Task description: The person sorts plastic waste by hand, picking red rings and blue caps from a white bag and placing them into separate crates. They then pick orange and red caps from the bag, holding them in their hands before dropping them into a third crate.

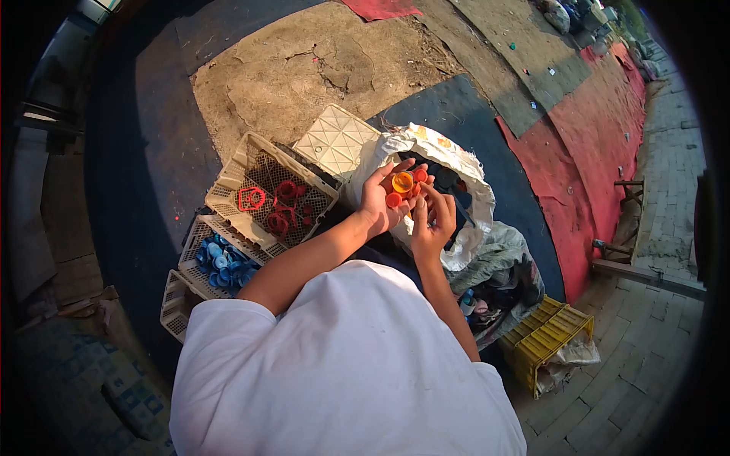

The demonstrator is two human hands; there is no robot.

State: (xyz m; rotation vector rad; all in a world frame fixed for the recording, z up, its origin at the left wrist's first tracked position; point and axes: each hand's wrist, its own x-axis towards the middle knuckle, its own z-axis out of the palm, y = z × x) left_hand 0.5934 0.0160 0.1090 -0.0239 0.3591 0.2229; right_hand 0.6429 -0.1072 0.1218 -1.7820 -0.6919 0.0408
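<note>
My left hand (pixel 372 201) is palm up and cupped, holding several plastic bottle caps. An orange cap (pixel 402 182) lies in the middle with red caps (pixel 393 200) around it. My right hand (pixel 435 226) is brought up against the caps from the right. Its thumb and index finger are bent together there; whether a cap is between them is hidden. Both hands are over the near rim of a white woven sack (pixel 473 176), which gapes wide and has dark items inside.
A cream crate (pixel 228 182) with red caps and rings stands left, beside a crate of blue caps (pixel 220 262). An upturned cream crate (pixel 334 140) lies behind. To the right are a grey-green sack (pixel 498 262) and a yellow crate (pixel 544 330).
</note>
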